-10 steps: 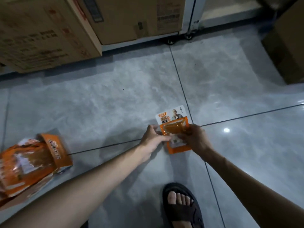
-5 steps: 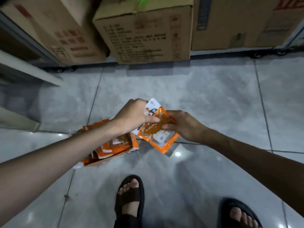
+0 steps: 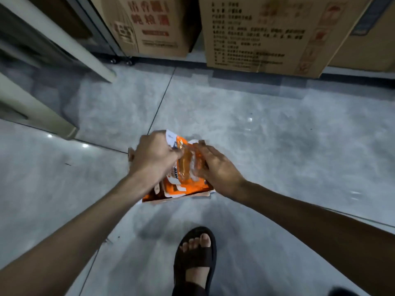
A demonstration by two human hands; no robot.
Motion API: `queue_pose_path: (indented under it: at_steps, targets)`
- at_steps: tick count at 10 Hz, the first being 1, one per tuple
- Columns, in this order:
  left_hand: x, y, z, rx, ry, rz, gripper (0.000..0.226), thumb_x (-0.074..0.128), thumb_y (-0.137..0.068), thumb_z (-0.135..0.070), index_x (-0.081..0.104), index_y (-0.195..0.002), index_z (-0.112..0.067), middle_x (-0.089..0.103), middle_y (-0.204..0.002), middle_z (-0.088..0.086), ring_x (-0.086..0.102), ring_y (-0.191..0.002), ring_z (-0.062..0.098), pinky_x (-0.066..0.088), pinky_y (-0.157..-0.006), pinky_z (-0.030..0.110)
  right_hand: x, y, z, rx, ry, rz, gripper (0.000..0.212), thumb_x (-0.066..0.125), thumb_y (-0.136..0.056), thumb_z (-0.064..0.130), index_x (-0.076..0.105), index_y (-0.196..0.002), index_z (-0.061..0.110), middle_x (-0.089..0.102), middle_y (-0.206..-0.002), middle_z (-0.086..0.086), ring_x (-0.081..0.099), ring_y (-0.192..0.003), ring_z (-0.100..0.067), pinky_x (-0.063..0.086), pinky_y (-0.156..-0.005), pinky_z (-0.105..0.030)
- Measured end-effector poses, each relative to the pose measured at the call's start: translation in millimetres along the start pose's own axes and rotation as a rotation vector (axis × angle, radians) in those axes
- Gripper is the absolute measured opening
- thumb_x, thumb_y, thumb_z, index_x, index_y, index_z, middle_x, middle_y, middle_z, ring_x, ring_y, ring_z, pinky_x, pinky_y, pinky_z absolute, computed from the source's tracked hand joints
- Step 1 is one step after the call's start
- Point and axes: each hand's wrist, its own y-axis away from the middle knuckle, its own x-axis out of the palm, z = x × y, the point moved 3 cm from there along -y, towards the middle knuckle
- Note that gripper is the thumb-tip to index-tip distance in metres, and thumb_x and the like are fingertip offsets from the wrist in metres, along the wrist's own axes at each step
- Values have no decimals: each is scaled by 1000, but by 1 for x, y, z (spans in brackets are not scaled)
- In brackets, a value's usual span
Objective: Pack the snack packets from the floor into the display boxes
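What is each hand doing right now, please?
Left hand: closed on the snack packet.
Right hand: also gripping the snack packet, above the display box.

Grey glossy tiled floor [image 3: 267, 146] with dark grout lines, two printed cardboard cartons [image 3: 149, 26] [image 3: 267, 33] along the far edge, pale shelving frame [image 3: 64, 39] at left, sandalled foot [image 3: 195, 257] below

There is one view only, from a wide-angle camera worn on the person's head. It looks forward and steeply down at the grey tiled floor [image 3: 267, 146], so both forearms reach in from the bottom corners and a sandalled foot [image 3: 195, 259] sits near the lower edge. The hands meet close below the lens, about mid-frame. Cardboard boxes [image 3: 265, 33] line the top edge, bent by the lens.
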Motion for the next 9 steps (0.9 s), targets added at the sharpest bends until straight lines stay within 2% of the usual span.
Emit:
queue_pose_path:
  at_steps: [1,2,3,4,5,6,7,8,9]
  targets:
    - [49,1,12,42,-33,54,19,68,-84,-20,58,-72,-8,70,-80,16,65,-82,36,35,-63,30,19,5,-25,54,94,27,64,60,-91,20,35,-149,18,44,-145,-7,45,-128,-26,40,-105,-37]
    - [71,-1,17,46,-39,73,24,66,-86,-23,54,-71,-9,69,-81,18,67,-82,38,42,-63,33,26,7,-34,17,195,30,59,54,-93,18,36,-148,11,37,-150,-12,37,-132,-31,36,-110,-43]
    - [82,-8,16,59,-144,65,24,67,-88,-30,63,-81,-8,71,-88,14,68,-85,34,45,-63,34,28,10,-38,4,258,26,51,48,-97,22,38,-146,9,34,-151,-10,34,-130,-31,36,-108,-46]
    - [82,-13,12,73,-179,86,27,67,-89,-33,66,-89,-7,72,-94,14,68,-89,34,47,-65,35,26,10,-41,6,249,24,47,48,-97,23,41,-142,11,35,-151,-7,36,-128,-29,38,-106,-45]
    - [80,-16,6,77,-196,49,39,71,-85,-36,56,-106,-6,72,-100,15,68,-94,36,47,-65,35,24,9,-39,9,152,-28,41,48,-97,18,48,-137,9,41,-145,-8,45,-123,-28,42,-104,-41]
    - [74,-12,2,90,-200,6,55,73,-83,-42,45,-116,-8,72,-101,14,70,-92,36,48,-61,36,18,11,-37,55,97,-91,37,51,-96,15,54,-132,8,48,-137,-9,55,-115,-27,48,-97,-38]
    - [55,-1,-9,154,-304,-48,64,70,-83,-54,41,-124,-14,66,-111,9,69,-93,34,45,-61,35,-3,15,-33,148,13,-131,36,60,-90,13,59,-127,10,54,-127,-8,64,-102,-26,52,-86,-35]
    - [36,6,-26,221,-346,-83,62,67,-85,-54,43,-128,-16,58,-121,8,67,-97,34,49,-70,38,-29,19,-28,217,-21,-105,33,59,-90,12,62,-122,13,60,-121,-6,63,-101,-21,48,-83,-25]
    - [9,18,-61,350,-332,34,48,60,-91,-51,48,-126,-21,56,-126,3,65,-102,27,49,-78,37,-69,37,-15,309,58,70,25,59,-90,16,65,-113,15,68,-113,-6,63,-104,-21,45,-83,-24]
